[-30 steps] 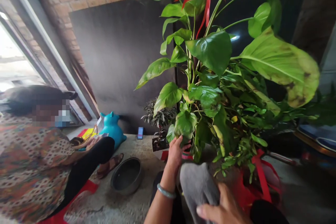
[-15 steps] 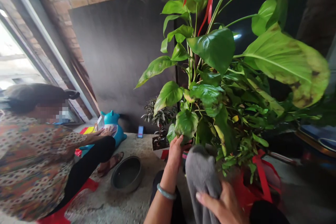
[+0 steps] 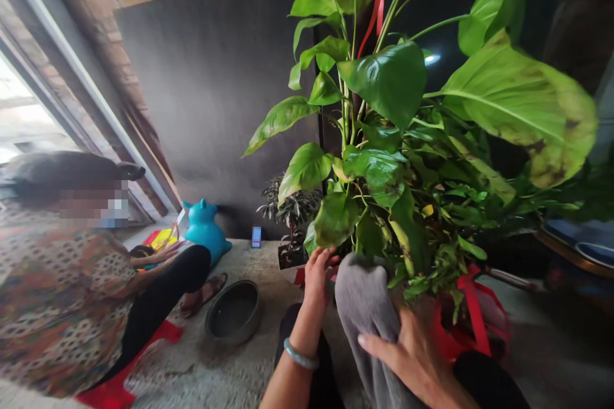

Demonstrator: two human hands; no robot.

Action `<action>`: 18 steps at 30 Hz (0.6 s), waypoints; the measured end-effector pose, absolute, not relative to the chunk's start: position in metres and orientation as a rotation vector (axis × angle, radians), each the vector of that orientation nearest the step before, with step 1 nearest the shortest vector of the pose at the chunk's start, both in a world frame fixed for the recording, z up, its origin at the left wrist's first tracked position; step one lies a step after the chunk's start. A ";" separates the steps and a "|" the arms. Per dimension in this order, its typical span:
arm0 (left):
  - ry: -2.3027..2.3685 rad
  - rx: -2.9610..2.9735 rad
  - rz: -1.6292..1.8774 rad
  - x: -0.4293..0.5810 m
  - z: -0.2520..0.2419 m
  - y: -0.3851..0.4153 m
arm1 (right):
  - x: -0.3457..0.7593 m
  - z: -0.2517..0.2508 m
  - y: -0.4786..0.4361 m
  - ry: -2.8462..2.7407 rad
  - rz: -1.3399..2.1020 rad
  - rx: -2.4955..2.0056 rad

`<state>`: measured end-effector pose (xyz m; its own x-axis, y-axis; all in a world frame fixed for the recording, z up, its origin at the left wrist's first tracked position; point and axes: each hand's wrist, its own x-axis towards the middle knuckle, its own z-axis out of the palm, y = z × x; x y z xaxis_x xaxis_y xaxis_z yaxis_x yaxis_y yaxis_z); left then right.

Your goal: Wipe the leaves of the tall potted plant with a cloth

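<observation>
A tall potted plant with broad green leaves (image 3: 384, 86) stands in front of me. My left hand (image 3: 317, 276), with a pale bangle at the wrist, is just under a low drooping leaf (image 3: 337, 220). Its fingers are bent and slightly apart, the tips by the leaf's lower edge; whether they touch it I cannot tell. My right hand (image 3: 407, 348) grips a soft grey cloth (image 3: 362, 300), thumb across its front. The cloth's rounded upper end stands beside my left hand, below the leaves.
On the left, a person in a patterned shirt (image 3: 62, 294) sits on a red stool (image 3: 108, 393). A dark basin (image 3: 233, 312), a phone (image 3: 256, 237), a blue animal figure (image 3: 204, 230) and a small potted plant (image 3: 290, 255) are on the floor. Red ribbon (image 3: 472, 307) hangs low right.
The low leaf has tilted and looks darker, and my left fingers have shifted below its edge. The seated person's hand has come down from the blue figure. The view has shifted slightly.
</observation>
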<state>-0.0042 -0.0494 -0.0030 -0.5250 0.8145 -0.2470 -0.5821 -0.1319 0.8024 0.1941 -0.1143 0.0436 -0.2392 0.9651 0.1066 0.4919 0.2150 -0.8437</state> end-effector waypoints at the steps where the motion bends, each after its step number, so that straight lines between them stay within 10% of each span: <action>1: 1.178 0.254 1.848 -0.004 -0.006 -0.054 | 0.200 0.027 -0.120 -1.824 0.927 -1.355; 18: 0.924 0.715 1.248 0.008 -0.029 -0.087 | 0.218 0.015 -0.127 -1.995 1.255 -1.108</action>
